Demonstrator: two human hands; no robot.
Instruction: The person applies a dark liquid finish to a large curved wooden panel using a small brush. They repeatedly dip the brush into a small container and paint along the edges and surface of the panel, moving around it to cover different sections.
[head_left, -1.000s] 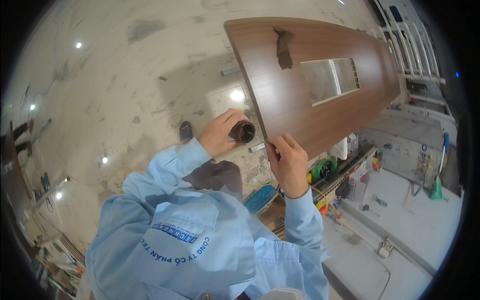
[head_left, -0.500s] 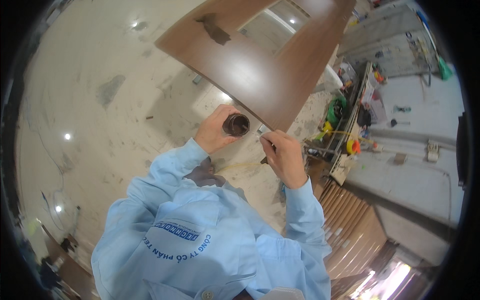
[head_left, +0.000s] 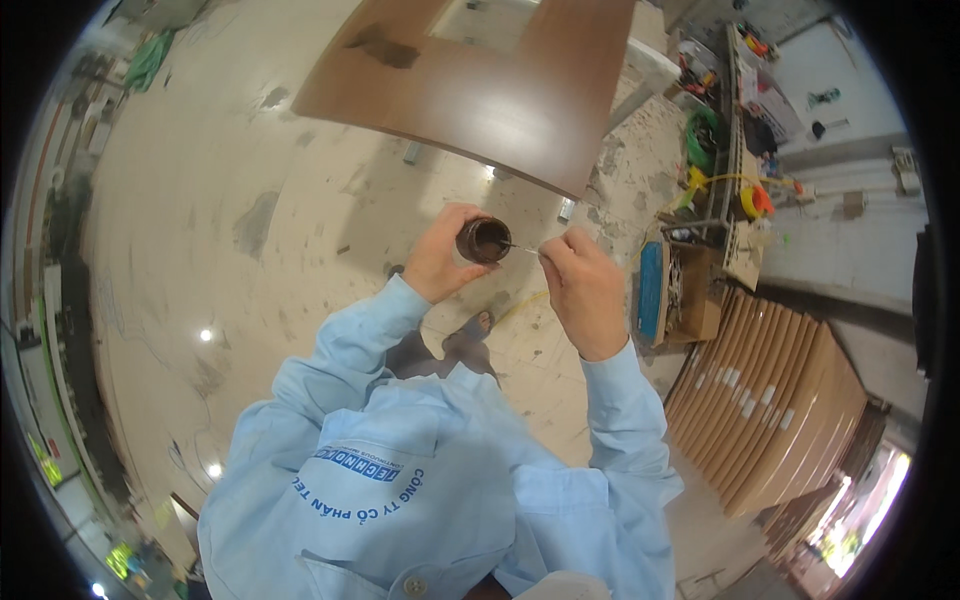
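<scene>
My left hand (head_left: 436,262) is wrapped round a small round jar (head_left: 470,243), its open mouth tilted toward my right hand. Dark brown stuff coats the inside. Between the pinched fingers of my right hand (head_left: 588,300) is a thin, brush-like stick (head_left: 524,249). Its far end reaches into the jar's mouth, so the tip's kind cannot be made out. Beyond both hands lies a brown wood-look panel (head_left: 500,110) with a rectangular cutout. A dark brown patch (head_left: 383,47) shows on its left part. Neither hand touches the panel.
A cluttered rack (head_left: 728,150) runs along the right, with a green bag (head_left: 702,138) and a yellow-orange tape roll (head_left: 757,202). Nearer stand an open cardboard box (head_left: 695,300) and a row of stacked brown boards (head_left: 765,400). The pale floor (head_left: 200,240) is stained.
The stick in my right hand now reaches into the jar; before, that hand was apart from it, by the panel's corner. The view has shifted, and the panel sits farther from my hands.
</scene>
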